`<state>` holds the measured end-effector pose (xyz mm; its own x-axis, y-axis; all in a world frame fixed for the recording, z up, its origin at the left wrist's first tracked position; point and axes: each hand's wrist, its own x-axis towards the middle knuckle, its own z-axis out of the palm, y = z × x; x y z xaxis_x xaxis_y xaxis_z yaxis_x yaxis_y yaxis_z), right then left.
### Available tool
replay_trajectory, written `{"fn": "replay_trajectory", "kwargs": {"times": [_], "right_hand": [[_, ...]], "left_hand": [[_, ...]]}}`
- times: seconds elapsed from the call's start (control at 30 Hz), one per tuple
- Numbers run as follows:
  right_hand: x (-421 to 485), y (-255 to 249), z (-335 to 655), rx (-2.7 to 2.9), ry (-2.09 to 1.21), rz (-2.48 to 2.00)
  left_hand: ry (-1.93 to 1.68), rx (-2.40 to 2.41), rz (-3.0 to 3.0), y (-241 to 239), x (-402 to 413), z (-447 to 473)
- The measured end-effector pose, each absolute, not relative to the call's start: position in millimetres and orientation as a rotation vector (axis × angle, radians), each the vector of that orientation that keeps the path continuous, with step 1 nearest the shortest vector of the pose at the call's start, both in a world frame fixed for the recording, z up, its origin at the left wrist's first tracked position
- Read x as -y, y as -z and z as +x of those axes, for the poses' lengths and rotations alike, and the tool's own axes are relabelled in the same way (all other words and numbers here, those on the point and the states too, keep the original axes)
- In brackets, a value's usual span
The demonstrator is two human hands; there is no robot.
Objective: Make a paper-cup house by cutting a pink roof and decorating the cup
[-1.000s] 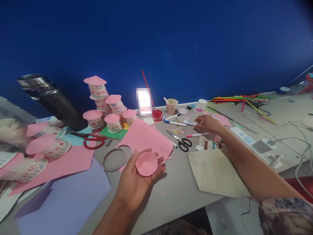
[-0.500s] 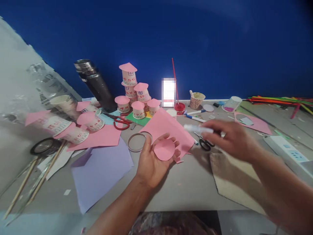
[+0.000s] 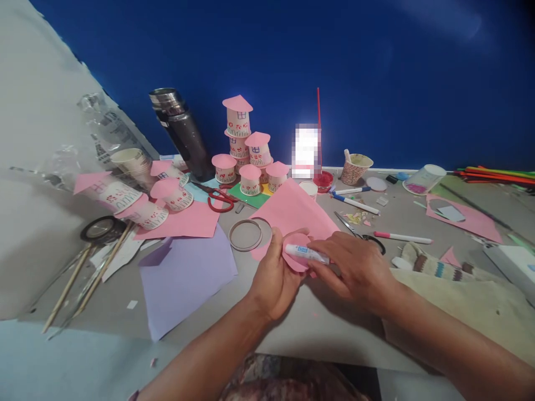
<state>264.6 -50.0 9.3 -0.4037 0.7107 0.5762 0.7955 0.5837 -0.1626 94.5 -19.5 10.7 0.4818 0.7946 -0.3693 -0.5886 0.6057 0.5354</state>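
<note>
My left hand [image 3: 271, 284] cups a round pink paper disc [image 3: 293, 262] from below, its thumb along the disc's left edge. In my right hand [image 3: 355, 267] is a slim white glue stick [image 3: 307, 253] with blue print, held between thumb and fingers. The tube lies across the disc, its tip over the disc's left part; whether it touches the paper I cannot tell. Behind both hands lies a large pink sheet [image 3: 301, 206]. A roll of tape [image 3: 245, 235] rests just left of it. Black-handled scissors [image 3: 349, 225] lie beyond my right hand, partly covered by it.
Paper cups with pink cone roofs [image 3: 237, 120] stand stacked at the back, beside a dark flask [image 3: 184, 133]. Red-handled scissors [image 3: 220, 203] and a purple sheet [image 3: 184, 284] lie left. Markers [image 3: 355, 204], a paper cup [image 3: 355, 170] and a knitted piece [image 3: 443, 268] are on the right.
My right hand has come left with the glue stick, from beside the disc to over it. The left hand's fingers have curled more around the disc. The view has shifted slightly.
</note>
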Motion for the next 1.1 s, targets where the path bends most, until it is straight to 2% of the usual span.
{"fn": "replay_trajectory", "kwargs": {"times": [0.6,0.8,1.1], "right_hand": [[61.0,-13.3,252.2,2.054,0.451,-1.284],[57.1,-10.3,260.7,2.012,0.423,-1.276],[55.5,2.2,268.7,2.073,0.269,-1.106]], "left_hand": [[-0.993,-0.678,0.66,2.6,32.5,95.5],[-0.944,-0.627,0.727,2.8,35.5,94.7],[-0.874,-0.691,0.48,-6.6,24.1,87.6]]}}
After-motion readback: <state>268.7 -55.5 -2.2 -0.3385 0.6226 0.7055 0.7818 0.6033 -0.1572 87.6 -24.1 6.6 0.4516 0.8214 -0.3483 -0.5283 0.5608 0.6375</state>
